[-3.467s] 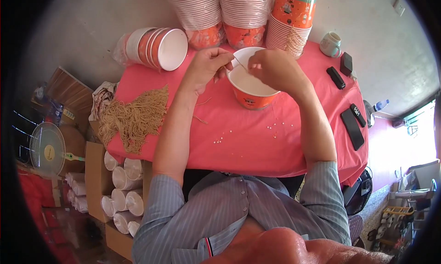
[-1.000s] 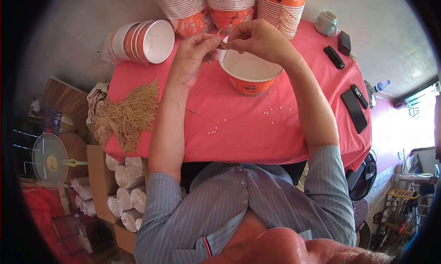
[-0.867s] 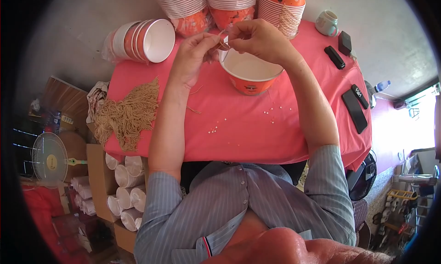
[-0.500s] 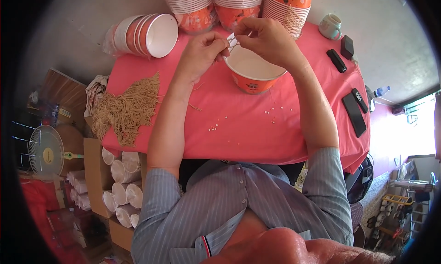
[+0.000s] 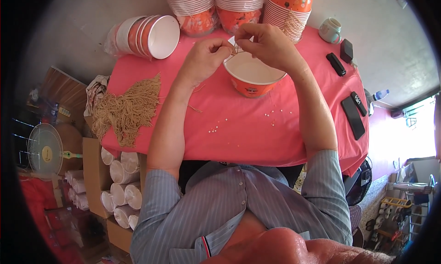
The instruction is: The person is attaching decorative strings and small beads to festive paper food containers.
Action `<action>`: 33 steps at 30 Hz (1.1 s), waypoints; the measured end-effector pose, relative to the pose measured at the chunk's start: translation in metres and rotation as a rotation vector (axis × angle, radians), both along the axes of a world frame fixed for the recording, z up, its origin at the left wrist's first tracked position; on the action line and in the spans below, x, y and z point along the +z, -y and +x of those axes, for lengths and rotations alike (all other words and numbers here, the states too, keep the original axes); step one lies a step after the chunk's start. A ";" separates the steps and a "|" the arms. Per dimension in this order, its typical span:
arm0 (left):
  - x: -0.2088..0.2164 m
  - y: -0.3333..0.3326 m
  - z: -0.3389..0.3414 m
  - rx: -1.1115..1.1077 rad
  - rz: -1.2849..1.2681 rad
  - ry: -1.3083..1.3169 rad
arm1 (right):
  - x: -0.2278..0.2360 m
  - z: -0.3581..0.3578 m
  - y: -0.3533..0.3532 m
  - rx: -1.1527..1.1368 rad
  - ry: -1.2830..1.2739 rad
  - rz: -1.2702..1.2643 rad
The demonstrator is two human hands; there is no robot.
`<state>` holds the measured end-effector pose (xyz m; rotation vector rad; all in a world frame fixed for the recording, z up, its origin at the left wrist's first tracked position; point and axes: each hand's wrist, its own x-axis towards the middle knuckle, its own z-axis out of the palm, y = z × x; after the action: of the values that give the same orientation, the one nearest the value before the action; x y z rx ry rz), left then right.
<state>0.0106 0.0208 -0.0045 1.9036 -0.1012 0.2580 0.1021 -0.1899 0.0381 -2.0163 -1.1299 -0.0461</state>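
Observation:
An orange paper bucket [image 5: 254,89] with a white inside stands on the pink-covered table in front of me. At its far left rim, my left hand [image 5: 205,58] pinches a thin tan cord [image 5: 236,49], fingers closed. My right hand [image 5: 265,42] reaches over the bucket and pinches the same cord a little to the right. Where the cord meets the rim is mostly hidden by my fingers. Left of my left forearm lies a big bundle of cut tan cords [image 5: 125,108], and a few loose strands [image 5: 195,108] lie beside that arm.
Stacked buckets [image 5: 197,21] line the table's back; another stack [image 5: 164,36] lies on its side at left. At right are a mug [image 5: 330,30], small black devices [image 5: 336,64] and a phone [image 5: 353,118]. White dots [image 5: 213,130] are scattered near the front. Rolled cups fill a carton [image 5: 94,176].
My fingers have shifted slightly on the cord, and my left hand is a little lower and nearer the bucket's rim. The cord loop between my hands looks drawn smaller.

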 end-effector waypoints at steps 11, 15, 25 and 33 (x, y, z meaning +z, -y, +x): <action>0.002 -0.002 -0.002 -0.112 0.113 0.089 | 0.002 0.000 0.001 0.054 -0.103 -0.047; 0.000 -0.001 -0.001 -0.119 0.078 0.056 | 0.006 0.001 0.000 0.092 -0.249 -0.097; 0.007 0.002 -0.005 0.013 0.200 0.021 | 0.004 0.010 0.005 0.172 -0.390 -0.047; 0.003 -0.001 -0.003 0.009 0.185 0.054 | 0.000 0.010 0.001 0.142 -0.380 -0.053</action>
<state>0.0079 0.0215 -0.0017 2.0812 -0.1574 0.3158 0.1124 -0.1913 0.0377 -1.8811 -1.0304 0.4261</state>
